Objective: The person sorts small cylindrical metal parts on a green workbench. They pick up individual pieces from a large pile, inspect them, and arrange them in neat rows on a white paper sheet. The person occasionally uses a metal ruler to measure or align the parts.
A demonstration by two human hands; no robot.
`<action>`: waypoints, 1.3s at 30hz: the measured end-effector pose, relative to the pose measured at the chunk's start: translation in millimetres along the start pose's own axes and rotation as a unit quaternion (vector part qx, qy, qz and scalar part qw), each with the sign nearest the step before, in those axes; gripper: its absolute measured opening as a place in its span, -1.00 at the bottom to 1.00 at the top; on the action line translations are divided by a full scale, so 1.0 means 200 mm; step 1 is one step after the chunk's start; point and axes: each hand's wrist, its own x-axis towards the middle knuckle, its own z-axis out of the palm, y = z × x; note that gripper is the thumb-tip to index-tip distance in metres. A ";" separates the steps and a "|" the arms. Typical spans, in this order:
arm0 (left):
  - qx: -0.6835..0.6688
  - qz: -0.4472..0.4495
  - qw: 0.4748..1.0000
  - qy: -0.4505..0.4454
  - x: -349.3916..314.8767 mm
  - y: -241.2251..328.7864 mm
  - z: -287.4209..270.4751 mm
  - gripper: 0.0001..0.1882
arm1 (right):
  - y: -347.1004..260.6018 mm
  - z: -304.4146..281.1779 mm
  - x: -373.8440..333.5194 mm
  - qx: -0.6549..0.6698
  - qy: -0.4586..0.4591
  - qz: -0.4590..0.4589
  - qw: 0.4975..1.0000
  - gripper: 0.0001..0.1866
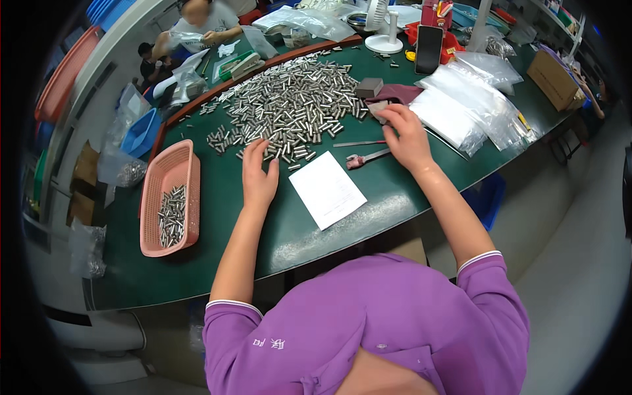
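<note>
A broad pile of small silvery metal pins (289, 99) covers the middle of the green table. My left hand (259, 176) rests at the pile's near edge, its fingertips among the pins and its thumb held apart from the fingers. Further right, my right hand (406, 138) is bent with thumb and fingers apart, its fingertips at a crumpled whitish piece of cloth or plastic (378, 110). Between my hands lies a white paper sheet (327, 189). Tweezers (359, 143) and a metal tool with a wrapped end (367, 158) lie beside my right hand.
To the left stands a pink basket (192, 197) partly filled with pins. A grey block (369, 87) and maroon cloth (398, 93) lie beyond my right hand. Plastic bags (471, 99), a phone (429, 49) and a white fan (384, 43) are at the right. Another person (201, 33) sits opposite.
</note>
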 end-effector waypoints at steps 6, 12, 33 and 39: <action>0.035 0.016 0.998 0.057 -0.08 -0.02 0.02 -0.58 | 0.20 -0.10 -0.11 -0.097 0.130 0.070 0.984 -0.68; 0.088 0.042 0.994 0.046 -0.07 -0.02 0.04 -0.59 | 0.25 -0.05 -0.14 -0.098 0.107 0.069 0.987 -0.65; 0.118 0.043 0.991 0.039 -0.08 -0.05 0.04 -0.60 | 0.24 -0.07 -0.20 -0.126 0.111 0.111 0.979 -0.69; 0.075 0.025 0.996 0.051 -0.10 -0.04 0.05 -0.64 | 0.25 -0.10 -0.19 -0.125 0.085 0.098 0.984 -0.68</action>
